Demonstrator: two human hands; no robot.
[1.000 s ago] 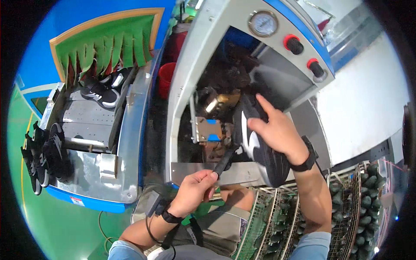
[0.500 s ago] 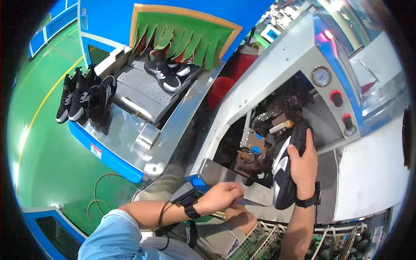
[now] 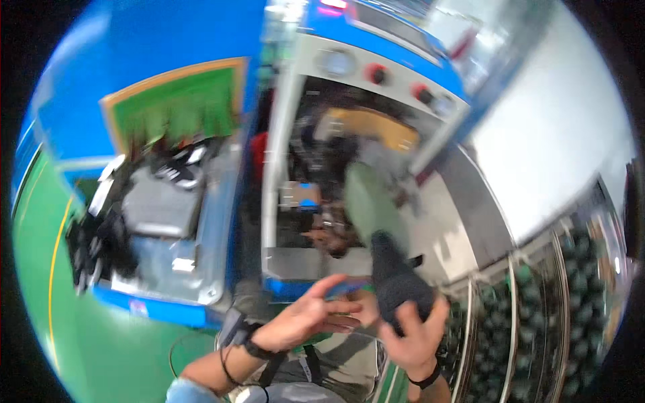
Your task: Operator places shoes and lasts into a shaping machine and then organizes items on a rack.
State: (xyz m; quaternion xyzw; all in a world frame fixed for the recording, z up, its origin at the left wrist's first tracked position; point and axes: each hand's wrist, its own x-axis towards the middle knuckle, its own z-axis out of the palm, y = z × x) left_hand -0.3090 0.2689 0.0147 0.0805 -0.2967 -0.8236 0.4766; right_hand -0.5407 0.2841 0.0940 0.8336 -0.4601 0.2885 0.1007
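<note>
The dark piece is gripped at its broad end by the right hand, apparently so that the green form beyond it is left clear toward the machine, while the left hand is held open, empty, just beside.

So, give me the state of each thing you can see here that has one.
Left hand: open, apparently empty
Right hand: fingers curled on dark piece
Dark piece: held, meeting green shoe last
Green shoe last: bare, blurred
Indicator light: lit
Pressure gauge: too blurred to read
Slit green curtain: hanging down
Wire rack: loaded with lasts
</note>
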